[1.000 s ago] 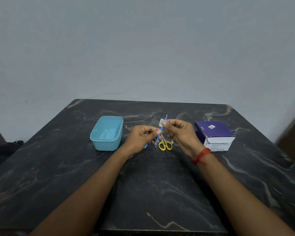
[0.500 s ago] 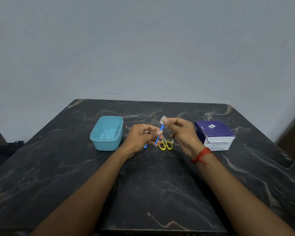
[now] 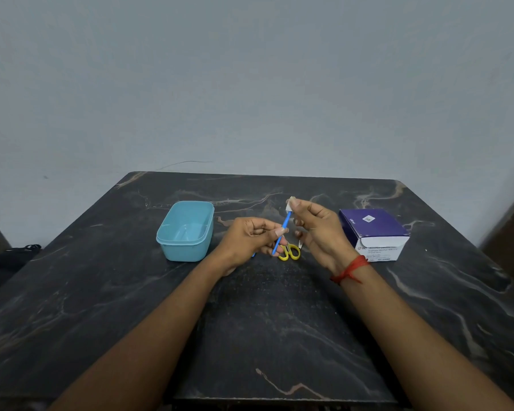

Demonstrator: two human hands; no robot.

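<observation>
My left hand pinches a thin blue tool that slants up to the right above the table. My right hand, a red thread round its wrist, pinches a small white pad around the tool's upper tip. Small yellow-handled scissors lie on the dark marble table just below and between both hands, their blades partly hidden by my right hand.
A light-blue plastic tub stands left of my hands, nothing visible inside. A purple and white box of alcohol swabs stands to the right. The table's far edge meets a grey wall.
My right hand has slid the white pad up along the blue tool to its upper tip. My left hand has kept its hold and barely moved.
</observation>
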